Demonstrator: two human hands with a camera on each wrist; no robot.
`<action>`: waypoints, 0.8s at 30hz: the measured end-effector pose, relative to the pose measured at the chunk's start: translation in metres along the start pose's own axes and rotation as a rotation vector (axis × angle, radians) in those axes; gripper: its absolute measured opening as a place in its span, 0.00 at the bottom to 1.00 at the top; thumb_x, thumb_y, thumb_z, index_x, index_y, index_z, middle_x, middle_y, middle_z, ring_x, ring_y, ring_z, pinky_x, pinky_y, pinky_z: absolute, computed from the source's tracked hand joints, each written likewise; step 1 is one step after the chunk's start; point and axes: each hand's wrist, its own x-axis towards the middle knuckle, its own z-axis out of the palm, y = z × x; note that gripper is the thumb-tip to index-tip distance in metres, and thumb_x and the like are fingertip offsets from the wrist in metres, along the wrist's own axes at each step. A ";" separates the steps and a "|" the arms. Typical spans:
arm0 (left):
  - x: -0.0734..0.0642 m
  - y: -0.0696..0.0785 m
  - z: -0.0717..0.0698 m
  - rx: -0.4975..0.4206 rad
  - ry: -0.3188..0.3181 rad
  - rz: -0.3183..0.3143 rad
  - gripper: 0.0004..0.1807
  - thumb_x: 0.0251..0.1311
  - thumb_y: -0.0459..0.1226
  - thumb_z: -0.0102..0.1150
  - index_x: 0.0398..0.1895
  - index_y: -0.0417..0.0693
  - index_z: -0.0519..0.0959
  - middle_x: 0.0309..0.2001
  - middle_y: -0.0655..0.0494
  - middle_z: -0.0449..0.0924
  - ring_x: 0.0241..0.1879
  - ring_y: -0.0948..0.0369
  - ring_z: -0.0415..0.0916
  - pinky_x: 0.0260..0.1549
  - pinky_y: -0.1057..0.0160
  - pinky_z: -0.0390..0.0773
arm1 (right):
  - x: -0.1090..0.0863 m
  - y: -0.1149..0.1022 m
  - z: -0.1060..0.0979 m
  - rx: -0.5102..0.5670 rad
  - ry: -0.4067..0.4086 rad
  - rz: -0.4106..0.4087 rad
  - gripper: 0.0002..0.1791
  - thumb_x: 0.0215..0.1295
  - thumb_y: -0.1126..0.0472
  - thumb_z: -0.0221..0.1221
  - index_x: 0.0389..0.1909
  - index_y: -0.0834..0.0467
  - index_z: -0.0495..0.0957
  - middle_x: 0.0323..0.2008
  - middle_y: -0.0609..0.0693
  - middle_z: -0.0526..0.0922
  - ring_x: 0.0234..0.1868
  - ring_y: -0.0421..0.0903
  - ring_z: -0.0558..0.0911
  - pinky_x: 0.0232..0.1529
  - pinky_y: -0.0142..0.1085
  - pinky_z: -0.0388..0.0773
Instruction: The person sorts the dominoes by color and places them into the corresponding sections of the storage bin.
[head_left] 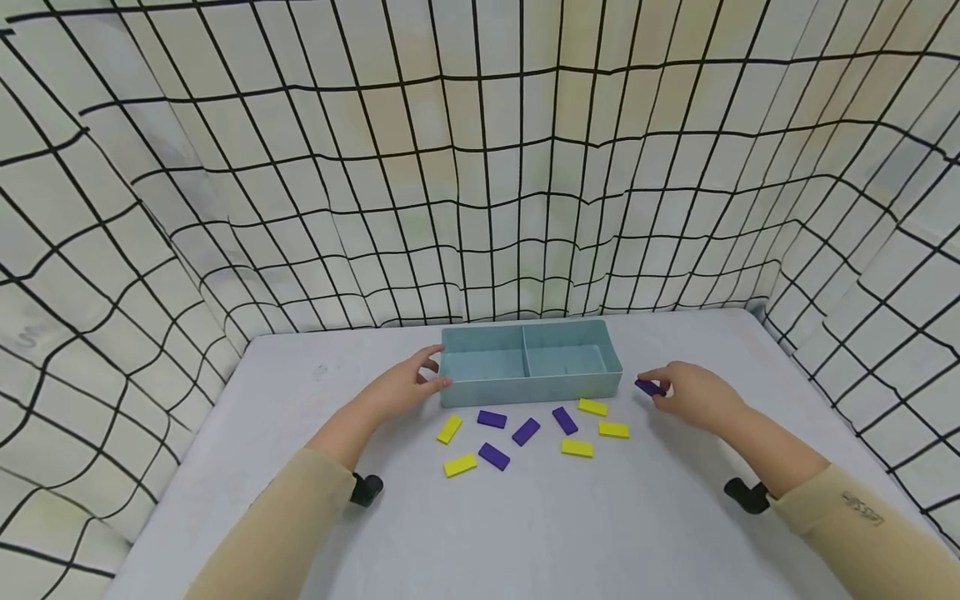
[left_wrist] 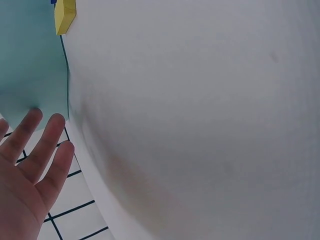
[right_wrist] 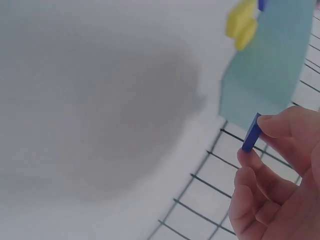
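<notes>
A light blue two-compartment box (head_left: 525, 388) stands at the far middle of the table. My left hand (head_left: 401, 385) is at its left end, thumb by the front corner; in the left wrist view the fingers (left_wrist: 47, 142) reach fairly straight toward the end wall. To the right of the box, my right hand (head_left: 697, 395) pinches a small purple block (head_left: 649, 387) between thumb and fingertips. The right wrist view shows this block (right_wrist: 252, 132) gripped at its two ends. Both compartments show their bare floors in the head view.
In front of the box lie several purple blocks (head_left: 527, 431) and several yellow blocks (head_left: 577, 448), scattered flat on the white tabletop (head_left: 510, 533). A white backdrop with a black grid (head_left: 517, 200) rises behind the table and along both sides.
</notes>
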 end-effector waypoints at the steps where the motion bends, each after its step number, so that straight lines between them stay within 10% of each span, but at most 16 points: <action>1: 0.000 0.000 0.000 0.000 -0.001 0.001 0.41 0.68 0.56 0.55 0.79 0.62 0.49 0.66 0.51 0.69 0.62 0.49 0.71 0.59 0.43 0.71 | -0.001 0.001 -0.004 0.003 0.006 0.000 0.24 0.63 0.60 0.64 0.61 0.56 0.79 0.38 0.52 0.80 0.30 0.46 0.74 0.29 0.36 0.73; 24: 0.002 0.001 -0.002 0.011 -0.029 0.000 0.43 0.68 0.56 0.55 0.80 0.60 0.47 0.67 0.50 0.69 0.62 0.48 0.71 0.60 0.42 0.69 | 0.016 -0.022 -0.039 -0.002 0.046 -0.210 0.22 0.64 0.61 0.65 0.59 0.49 0.81 0.40 0.45 0.80 0.39 0.48 0.75 0.32 0.35 0.75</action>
